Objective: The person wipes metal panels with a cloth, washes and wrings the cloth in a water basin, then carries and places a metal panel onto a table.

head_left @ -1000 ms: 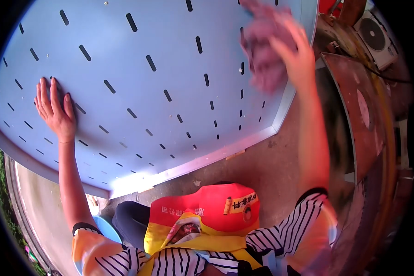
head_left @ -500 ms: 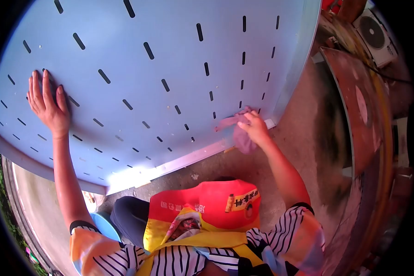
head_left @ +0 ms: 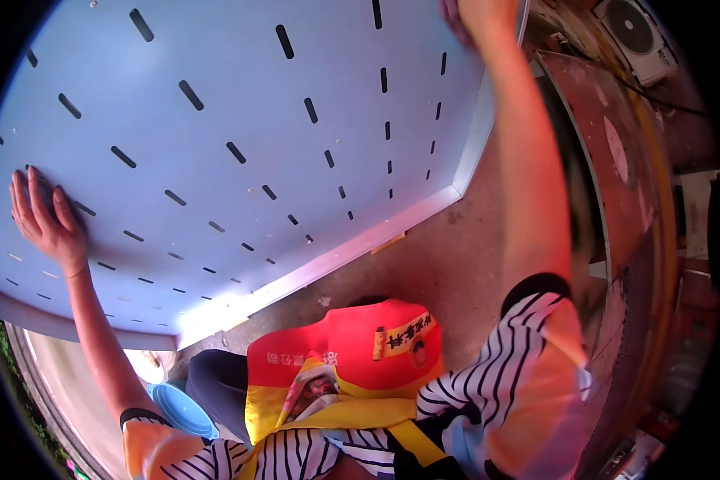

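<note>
Panel (head_left: 216, 96), pale blue and slotted, spreads under and between both hands. Left hand (head_left: 46, 220): palm down on its face, fingers straight and slightly spread, thumb apart, nothing grasped; a slot lies just beside the thumb. Right hand (head_left: 492, 20): far up and across from the left, at the panel's far right side, partly cut by the frame edge. It holds a mauve cloth (head_left: 454, 20), only a strip showing on the hand's inner side; finger curl and tightness of grip cannot be told.

Handling notes, as judgement: flat left palm seems a good brace; best kept clear of the cloth's path, with steady, spread pressure. Cloth likely works best padded under the whole right palm, loose ends tucked so they don't snag in the slots. Overlapping strokes would suit the face; folded cloth edge for the raised rim (head_left: 476, 132) below the right hand. Small pale speck (head_left: 338, 142) between the hands, nature unclear, may merit firmer rubbing.

Nearby: red-and-yellow apron (head_left: 352, 336) low between the forearms; blue basin (head_left: 184, 406) below the left hand, near that sleeve.
</note>
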